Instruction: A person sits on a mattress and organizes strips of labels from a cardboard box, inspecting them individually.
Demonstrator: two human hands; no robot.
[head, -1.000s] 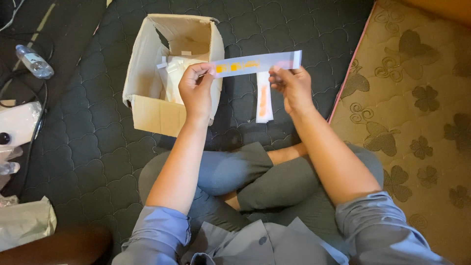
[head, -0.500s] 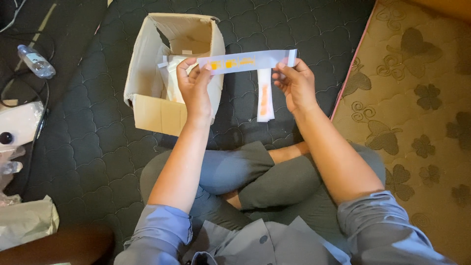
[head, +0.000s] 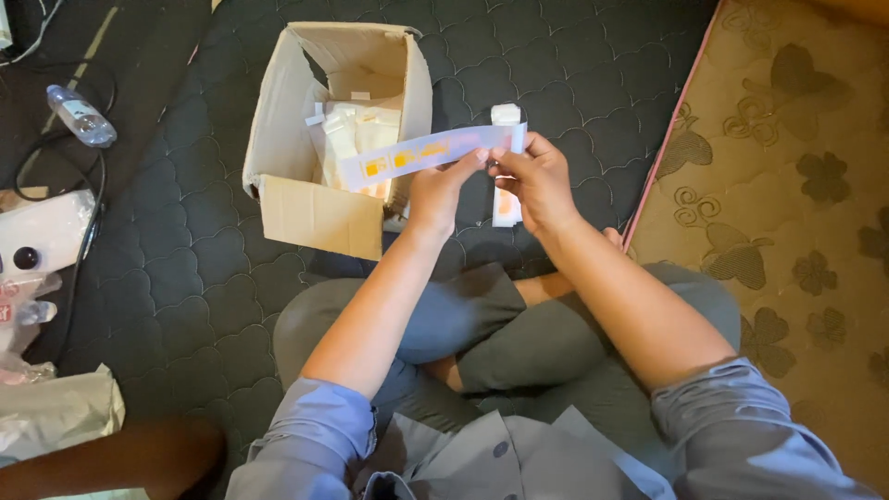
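Legs: the person sits cross-legged in grey trousers on a dark quilted mat; both forearms reach forward from rolled grey sleeves.
Left hand: the left hand is raised, palm turned away, and its fingers pinch the lower edge of a long paper strip near the right end of the strip.
Right hand: the right hand is just beside the left, and its fingers close on the folded right end of the same strip.
Strip: thin, flat, pale lilac-white with small orange marks; it is held almost level, above the open box.
Flat packet: a narrow white packet lies on the mat behind the right hand, partly hidden by it.
Box: an open brown cardboard box with white packets inside stands on the mat.
Left side: a plastic bottle, a black cable and a white plastic bag.
Right side: a beige carpet with a flower pattern.
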